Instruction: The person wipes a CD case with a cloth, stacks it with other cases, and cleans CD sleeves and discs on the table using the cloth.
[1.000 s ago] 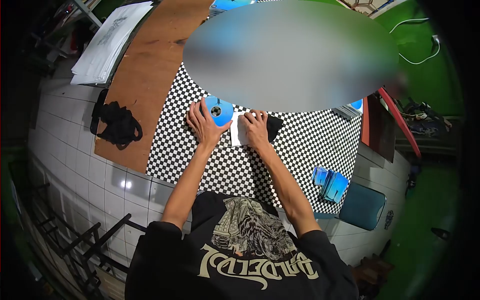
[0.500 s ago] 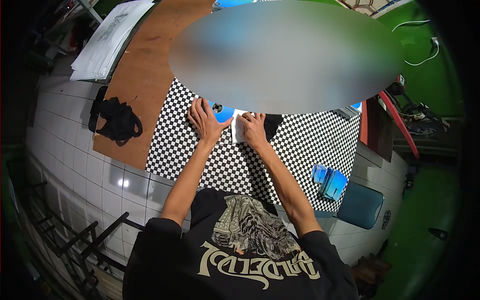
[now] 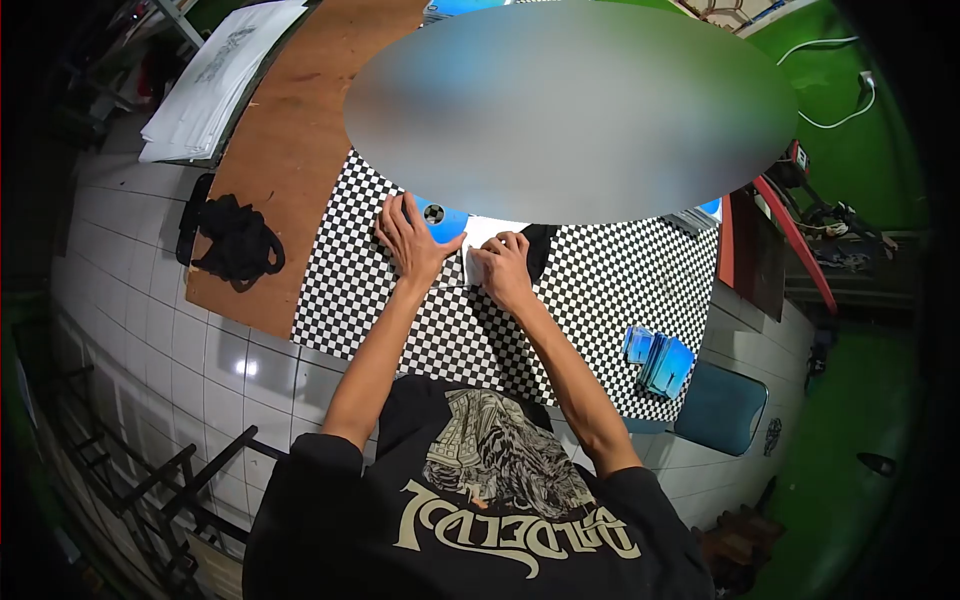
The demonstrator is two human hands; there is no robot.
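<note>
My left hand (image 3: pixel 410 245) lies with its fingers spread over the left side of a blue piece (image 3: pixel 447 226) with a round hole, its thumb along the lower right edge. Adjoining that piece on the right is a white sheet (image 3: pixel 482 232). My right hand (image 3: pixel 506 268) has its fingers bent and pressed together on the white sheet; anything between the fingertips is too small to tell. A black item (image 3: pixel 540 250) shows just behind the right hand. Everything rests on a black-and-white checkered surface (image 3: pixel 600 290).
Blue printed stacks (image 3: pixel 665 366) lie near the right front edge, with more (image 3: pixel 697 217) farther back. A black cloth item (image 3: pixel 237 242) is on the brown board (image 3: pixel 290 130). White sheets (image 3: pixel 215 75) lie back left. A teal chair (image 3: pixel 722 410) stands right. A blurred oval hides the far area.
My right hand has slid slightly down and curled its fingers more, uncovering more of the white sheet's top. My left hand stays on the blue piece. The view has shifted slightly.
</note>
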